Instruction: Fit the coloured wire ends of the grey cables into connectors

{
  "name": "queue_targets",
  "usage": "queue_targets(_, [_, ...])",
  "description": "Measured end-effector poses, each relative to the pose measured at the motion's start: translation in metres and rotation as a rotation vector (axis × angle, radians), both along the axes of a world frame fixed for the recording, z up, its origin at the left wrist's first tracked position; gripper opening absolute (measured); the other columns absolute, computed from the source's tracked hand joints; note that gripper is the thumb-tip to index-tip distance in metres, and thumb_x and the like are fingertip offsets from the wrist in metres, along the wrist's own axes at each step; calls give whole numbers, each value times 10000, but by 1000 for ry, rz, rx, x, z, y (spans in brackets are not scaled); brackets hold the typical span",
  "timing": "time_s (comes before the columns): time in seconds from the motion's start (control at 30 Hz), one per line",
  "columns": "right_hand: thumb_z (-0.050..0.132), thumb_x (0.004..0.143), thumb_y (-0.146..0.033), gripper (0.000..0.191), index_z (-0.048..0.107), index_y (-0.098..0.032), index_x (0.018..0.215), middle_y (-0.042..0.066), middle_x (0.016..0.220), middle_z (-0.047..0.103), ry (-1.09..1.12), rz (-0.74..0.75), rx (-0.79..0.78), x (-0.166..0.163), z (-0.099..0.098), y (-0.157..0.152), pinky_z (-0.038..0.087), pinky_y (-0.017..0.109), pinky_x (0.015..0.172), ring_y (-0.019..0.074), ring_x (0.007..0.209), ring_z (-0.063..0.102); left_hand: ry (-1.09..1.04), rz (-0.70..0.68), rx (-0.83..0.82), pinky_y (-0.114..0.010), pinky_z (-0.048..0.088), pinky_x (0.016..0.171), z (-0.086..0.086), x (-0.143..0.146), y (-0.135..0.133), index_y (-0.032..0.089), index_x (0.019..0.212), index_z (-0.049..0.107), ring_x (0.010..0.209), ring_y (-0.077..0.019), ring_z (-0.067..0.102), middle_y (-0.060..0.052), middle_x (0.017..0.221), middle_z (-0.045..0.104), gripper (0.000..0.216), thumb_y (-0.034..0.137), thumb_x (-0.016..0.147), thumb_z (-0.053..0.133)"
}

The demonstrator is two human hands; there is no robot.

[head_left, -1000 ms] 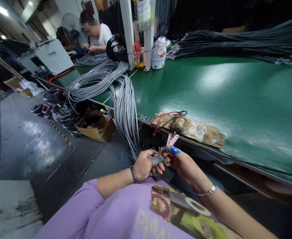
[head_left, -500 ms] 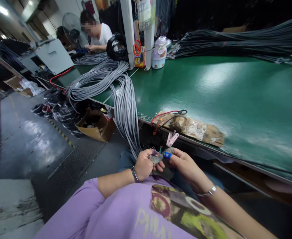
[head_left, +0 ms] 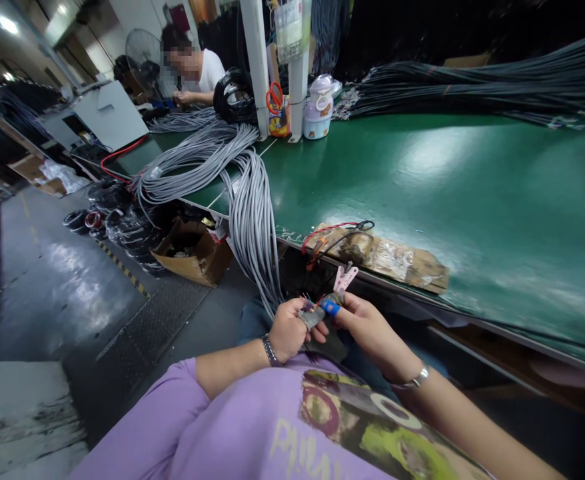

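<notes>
Over my lap, my left hand is closed around the end of a grey cable bundle. Thin coloured wires fan out above its thumb, which wears a grey finger cover. Close beside it, my right hand is pinched at the wires' ends, with blue tape around a finger; the exact wire between its fingertips is too small to make out. A pink clothes peg stands just above the right hand, at the bench edge. The bundle runs from the bench down to my left hand.
A green bench spans the front. On its edge lies a taped cardboard strip with red and black leads. Dark cables lie at the back. A purple-and-blue container stands by a post. A cardboard box sits below; a co-worker sits beyond.
My right hand has shifted slightly left and up, its fingertips nearer the wires and my left thumb. My left hand stays in place around the bundle.
</notes>
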State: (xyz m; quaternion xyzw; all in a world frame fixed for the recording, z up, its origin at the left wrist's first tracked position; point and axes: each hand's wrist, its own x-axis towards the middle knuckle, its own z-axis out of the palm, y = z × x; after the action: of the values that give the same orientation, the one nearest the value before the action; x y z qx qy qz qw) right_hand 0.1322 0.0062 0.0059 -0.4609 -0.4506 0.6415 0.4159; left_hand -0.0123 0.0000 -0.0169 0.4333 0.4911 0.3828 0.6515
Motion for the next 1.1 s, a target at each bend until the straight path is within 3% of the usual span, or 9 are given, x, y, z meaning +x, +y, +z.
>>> queue_targets(0.13, [761,635,-509,384,555,-186,651,-31,521,501,97,-89,-80,-1,-7,-1,355,265,504,108,487,427,-53,55,-16,-174,294,373,0,1,1,146,752,539,440,-100,575,-27,614,643,346,478,712,629])
queue_targets(0.33, [728,682,-530,367,571,-199,703,-6,526,563,62,-29,-44,-6,2,0,388,280,508,133,484,489,-15,-95,-13,-172,294,366,4,1,2,145,695,537,413,-92,552,-15,549,612,332,464,716,626])
queue_targets(0.5, [716,650,-599,419,553,-213,666,-4,523,537,-6,-96,11,-8,8,-2,378,288,491,136,492,457,-50,39,-42,-172,286,369,6,1,3,151,717,524,417,-95,558,-14,565,620,361,488,683,649])
queue_targets(0.8, [766,636,-469,362,529,-195,625,-43,555,450,161,-262,-117,5,-18,1,376,266,541,103,517,396,-124,110,-75,-175,253,358,9,1,6,152,718,522,389,-88,537,-2,540,601,362,480,662,664])
queue_targets(0.93, [751,656,-515,370,611,-178,720,9,682,562,254,-157,-197,10,-16,4,437,282,601,130,605,494,-115,27,-66,-176,249,348,12,0,5,146,663,522,371,-87,528,-7,519,600,327,440,660,667])
queue_targets(1.1, [756,686,-446,328,664,-167,830,25,732,616,220,-8,-114,11,-12,3,424,265,603,132,632,519,-98,-29,-48,-174,257,343,9,1,4,140,684,546,375,-92,538,-17,524,615,291,414,685,643])
